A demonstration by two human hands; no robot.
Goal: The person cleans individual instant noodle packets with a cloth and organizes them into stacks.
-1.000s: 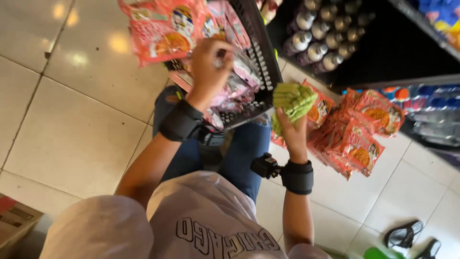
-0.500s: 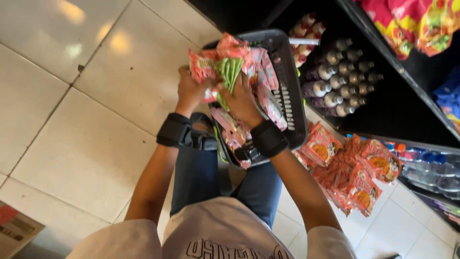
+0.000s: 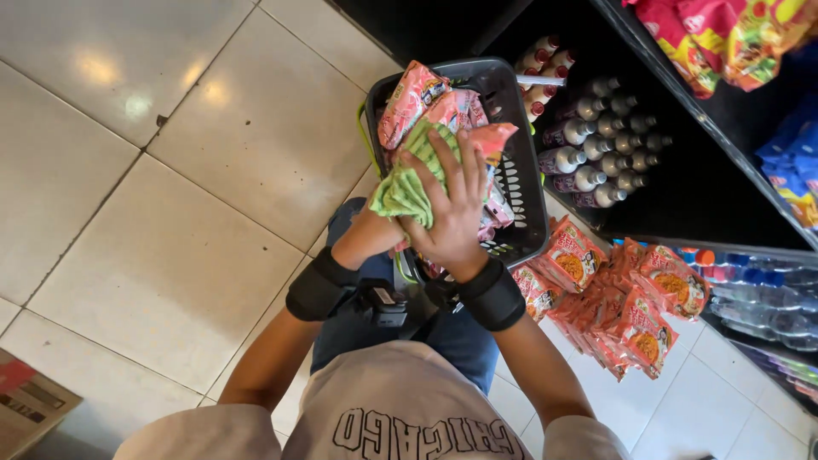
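Across the left of the frame runs the glossy tiled floor (image 3: 153,213), with dark shelves of bottles (image 3: 596,140) upper right; at centre a dark perforated plastic basket (image 3: 521,183) holds crinkly pink packets (image 3: 407,98). Over them lies the soft green packet (image 3: 409,183), long axis slanting toward the upper right, directly under the right hand (image 3: 452,213), fingers spread flat on it. Beneath, the left hand (image 3: 371,234) supports its lower end, grip hidden

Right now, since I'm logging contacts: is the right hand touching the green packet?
Touching. The head view shows the right hand spread flat on the green packet, fingers pressing it above the basket.
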